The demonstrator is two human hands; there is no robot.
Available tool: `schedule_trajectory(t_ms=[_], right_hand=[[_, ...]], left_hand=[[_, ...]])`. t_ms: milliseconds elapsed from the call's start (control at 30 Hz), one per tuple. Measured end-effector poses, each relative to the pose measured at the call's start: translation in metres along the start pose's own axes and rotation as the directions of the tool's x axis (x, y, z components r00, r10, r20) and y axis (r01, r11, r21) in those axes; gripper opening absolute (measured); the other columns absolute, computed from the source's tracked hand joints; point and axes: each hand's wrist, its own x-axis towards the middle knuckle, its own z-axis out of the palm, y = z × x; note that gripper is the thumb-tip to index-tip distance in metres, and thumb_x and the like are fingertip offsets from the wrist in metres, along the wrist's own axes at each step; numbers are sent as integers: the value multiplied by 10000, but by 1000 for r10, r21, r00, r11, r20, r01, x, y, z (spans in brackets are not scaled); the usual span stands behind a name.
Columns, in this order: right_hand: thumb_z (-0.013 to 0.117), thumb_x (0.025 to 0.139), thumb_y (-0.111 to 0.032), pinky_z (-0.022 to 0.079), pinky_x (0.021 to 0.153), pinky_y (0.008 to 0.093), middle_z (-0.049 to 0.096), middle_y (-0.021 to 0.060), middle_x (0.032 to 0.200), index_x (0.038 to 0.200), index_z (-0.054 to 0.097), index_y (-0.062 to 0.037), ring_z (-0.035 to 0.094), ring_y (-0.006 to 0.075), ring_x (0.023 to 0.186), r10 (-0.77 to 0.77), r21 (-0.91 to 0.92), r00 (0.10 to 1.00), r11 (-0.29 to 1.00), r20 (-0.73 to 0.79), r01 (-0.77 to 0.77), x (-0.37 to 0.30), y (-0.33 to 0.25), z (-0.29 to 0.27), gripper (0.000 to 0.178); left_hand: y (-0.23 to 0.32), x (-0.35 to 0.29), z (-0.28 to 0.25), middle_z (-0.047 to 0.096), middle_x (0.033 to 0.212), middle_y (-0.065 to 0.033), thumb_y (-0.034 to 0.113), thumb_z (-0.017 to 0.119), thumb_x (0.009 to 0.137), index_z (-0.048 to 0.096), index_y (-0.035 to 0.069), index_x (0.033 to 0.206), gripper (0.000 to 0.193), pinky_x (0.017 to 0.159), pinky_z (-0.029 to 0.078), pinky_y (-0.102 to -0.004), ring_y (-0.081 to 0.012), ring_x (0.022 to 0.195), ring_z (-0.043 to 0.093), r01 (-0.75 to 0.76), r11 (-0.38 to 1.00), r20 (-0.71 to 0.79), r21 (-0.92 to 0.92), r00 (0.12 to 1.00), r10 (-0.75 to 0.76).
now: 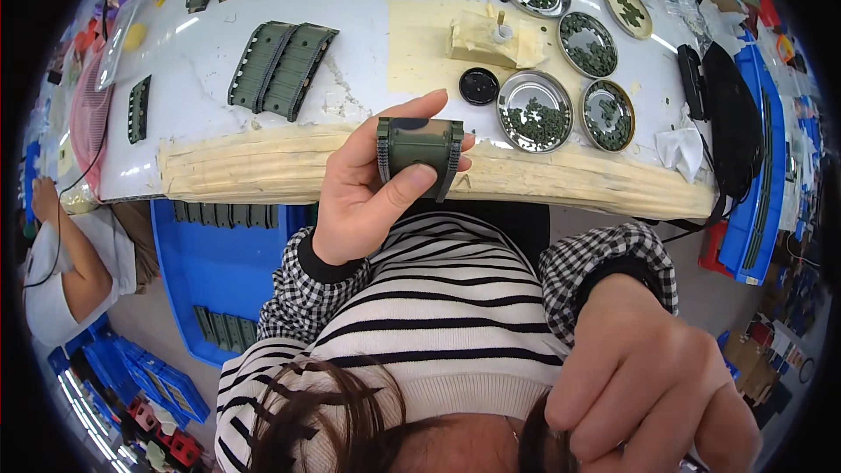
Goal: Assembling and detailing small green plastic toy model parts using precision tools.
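My left hand (355, 197) is closed around a dark green camouflage plastic part (416, 147), with the thumb lying across its face. This part has ridged side edges and is held above the table's padded front edge. My right hand (653, 377) is raised close to the camera at the lower right, beside strands of hair. Its fingers are curled in, and whatever they hold, if anything, is hidden. Ahead of my left hand lie a pair of long green ribbed panels (279, 70) and a small black round dish (479, 86).
Round metal dishes of small green pieces, one being a wide dish (534, 142), stand at the right. Behind the black dish sits a tape-covered block (495, 42). A blue bin (219, 276) with green panels is below left. Another person's arm (79, 254) shows at far left.
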Motion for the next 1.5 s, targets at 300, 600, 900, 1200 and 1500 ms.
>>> schedule_trajectory(t_ms=[300, 600, 900, 1200, 1500], right_hand=[[509, 839, -15, 269, 348, 203, 443, -16, 524, 792, 491, -142, 306, 69, 348, 21, -304, 981, 949, -195, -80, 1, -31, 16, 137], [525, 547, 69, 307, 383, 222, 393, -21, 490, 520, 419, -67, 361, 95, 374, -44, -587, 987, 799, 156, 128, -7, -50, -4, 175], [509, 808, -23, 366, 381, 241, 457, -25, 545, 1283, 593, -106, 395, 122, 391, -403, -267, 843, 821, 355, 505, -16, -26, -27, 489], [560, 873, -217, 484, 455, 189, 553, -9, 503, 738, 681, -98, 479, 46, 374, -333, -465, 896, 869, -294, 171, -51, -46, -36, 217], [195, 988, -526, 405, 488, 336, 487, 45, 585, 840, 640, -68, 393, 169, 457, -198, -849, 966, 527, -167, -39, -65, -41, -55, 655]], left_hand=[[2, -3, 4, 632, 1125, -214, 149, 600, 922, 300, -55, 1418, 614, 874, 519, -390, -269, 955, 658, 28, 999, -117, 16, 993, -26], [14, -1, 0, 640, 1100, -197, 156, 586, 934, 310, -33, 1414, 585, 803, 551, -340, -229, 913, 668, 119, 989, -170, -86, 976, -133], [52, -12, -32, 586, 1044, -134, -43, 688, 744, 356, 26, 1394, 733, 669, 525, -270, -160, 751, 623, 64, 996, -413, -64, 907, -85], [103, 25, -160, 629, 827, -80, 241, 769, 764, 591, -43, 1050, 441, 605, 480, -257, -133, 666, 586, 456, 321, -546, 830, 781, 302], [68, 42, -186, 638, 1035, -171, 335, 719, 836, 565, -18, 1245, 562, 805, 489, -312, -209, 902, 618, 364, -76, -302, 928, 858, 416]])
